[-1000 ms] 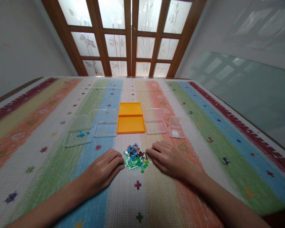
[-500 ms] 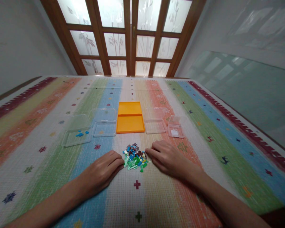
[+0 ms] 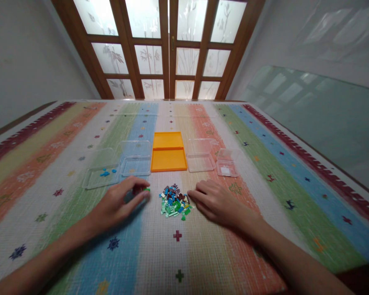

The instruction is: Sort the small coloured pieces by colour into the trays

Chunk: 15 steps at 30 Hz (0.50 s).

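The cloth-covered surface [image 3: 160, 256] is showing broad bands of white, blue, green, yellow, orange and dark red, with small printed motifs [image 3: 290, 205] dotting them. Beyond its far edge, brown-framed doors [image 3: 169, 76] are standing, light coming through panes patterned with plants. Pale walls [image 3: 21, 53] are flanking both sides, and a greenish glossy panel [image 3: 313, 114] at right is reflecting the panes.

In the middle, an orange case [image 3: 169, 159] is lying open between clear open boxes: a left box [image 3: 141, 164] and an outer left box [image 3: 94, 181] holding blue pieces [image 3: 105, 173], then a right box [image 3: 199, 162] and a small box [image 3: 232, 167]. A white piece [image 3: 224, 170] is lying in this last one, too small for any writing to be read.

Nearer, a mixed pile of small pieces [image 3: 174, 203] is lying on the surface. Left of it, the left hand [image 3: 119, 200] is pinching a green piece [image 3: 146, 189] between thumb and fingers. The right hand [image 3: 213, 200] is resting at the pile's right edge, fingers lying together; whether they are gripping anything, I cannot tell.
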{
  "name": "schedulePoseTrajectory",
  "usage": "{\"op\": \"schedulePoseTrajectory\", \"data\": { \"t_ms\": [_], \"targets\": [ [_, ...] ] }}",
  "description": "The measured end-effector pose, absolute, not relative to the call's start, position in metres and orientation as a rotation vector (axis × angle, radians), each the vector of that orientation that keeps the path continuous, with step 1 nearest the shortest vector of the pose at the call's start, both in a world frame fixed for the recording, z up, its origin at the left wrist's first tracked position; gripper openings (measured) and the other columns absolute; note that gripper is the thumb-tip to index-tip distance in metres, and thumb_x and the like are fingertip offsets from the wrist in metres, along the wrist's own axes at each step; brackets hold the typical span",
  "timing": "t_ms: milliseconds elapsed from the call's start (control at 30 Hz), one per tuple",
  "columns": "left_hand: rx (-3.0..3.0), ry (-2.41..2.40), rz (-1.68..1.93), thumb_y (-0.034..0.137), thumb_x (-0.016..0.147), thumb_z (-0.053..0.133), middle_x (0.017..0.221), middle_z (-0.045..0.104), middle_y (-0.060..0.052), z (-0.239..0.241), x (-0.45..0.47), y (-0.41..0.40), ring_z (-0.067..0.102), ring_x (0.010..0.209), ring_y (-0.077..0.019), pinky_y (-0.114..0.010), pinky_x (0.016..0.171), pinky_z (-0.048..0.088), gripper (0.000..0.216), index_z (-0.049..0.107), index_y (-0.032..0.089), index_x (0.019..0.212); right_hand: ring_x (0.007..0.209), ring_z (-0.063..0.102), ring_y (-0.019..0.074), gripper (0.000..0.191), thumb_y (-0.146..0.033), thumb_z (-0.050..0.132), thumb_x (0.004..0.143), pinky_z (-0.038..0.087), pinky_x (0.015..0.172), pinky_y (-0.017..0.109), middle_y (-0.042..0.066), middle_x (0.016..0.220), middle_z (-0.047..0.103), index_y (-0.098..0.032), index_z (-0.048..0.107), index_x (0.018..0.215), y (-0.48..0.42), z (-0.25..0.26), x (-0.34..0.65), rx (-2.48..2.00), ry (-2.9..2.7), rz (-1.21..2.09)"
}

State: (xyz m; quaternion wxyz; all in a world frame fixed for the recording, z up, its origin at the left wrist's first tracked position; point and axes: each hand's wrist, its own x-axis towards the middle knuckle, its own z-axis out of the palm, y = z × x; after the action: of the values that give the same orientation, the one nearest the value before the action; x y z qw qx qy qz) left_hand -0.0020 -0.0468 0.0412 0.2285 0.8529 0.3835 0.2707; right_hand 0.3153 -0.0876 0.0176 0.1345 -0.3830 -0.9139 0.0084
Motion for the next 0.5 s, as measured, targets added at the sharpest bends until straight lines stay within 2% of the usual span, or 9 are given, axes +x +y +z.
{"op": "schedulePoseTrajectory", "data": {
  "t_ms": [233,400,500],
  "targets": [
    [1.755,1.356,0.908,0.062,0.076,0.073,0.076,0.065,-0.001,0.069,-0.012,-0.008,0.061,0.066,-0.0171,-0.028,0.059,0.051,0.046,0.064,0.020,0.093,0.074,0.044,0.0177,0.026,-0.018,0.040,0.102,0.030,0.070,0.032,0.007,0.082,0.059,-0.014,0.066,0.096,-0.087,0.017,0.315,-1.094,-2.649,0.008],
    [1.467,1.354,0.932,0.065,0.061,0.081,0.069,0.059,0.002,0.071,-0.009,0.006,0.055,0.058,-0.0136,-0.024,0.052,0.044,0.057,0.062,0.019,0.089,0.073,0.042,0.0176,0.024,-0.019,0.042,0.102,0.028,0.068,0.032,0.006,0.081,0.058,-0.015,0.066,0.097,-0.086,0.019,0.316,-1.085,-2.651,-0.020],
    [1.534,1.406,0.908,0.064,0.062,0.080,0.072,0.062,0.001,0.070,-0.009,0.011,0.055,0.058,-0.0133,-0.024,0.051,0.044,0.056,0.063,0.019,0.090,0.073,0.042,0.0176,0.024,-0.020,0.043,0.102,0.028,0.069,0.032,0.006,0.081,0.058,-0.015,0.065,0.098,-0.086,0.019,0.316,-1.094,-2.656,-0.012]
  ]
}}
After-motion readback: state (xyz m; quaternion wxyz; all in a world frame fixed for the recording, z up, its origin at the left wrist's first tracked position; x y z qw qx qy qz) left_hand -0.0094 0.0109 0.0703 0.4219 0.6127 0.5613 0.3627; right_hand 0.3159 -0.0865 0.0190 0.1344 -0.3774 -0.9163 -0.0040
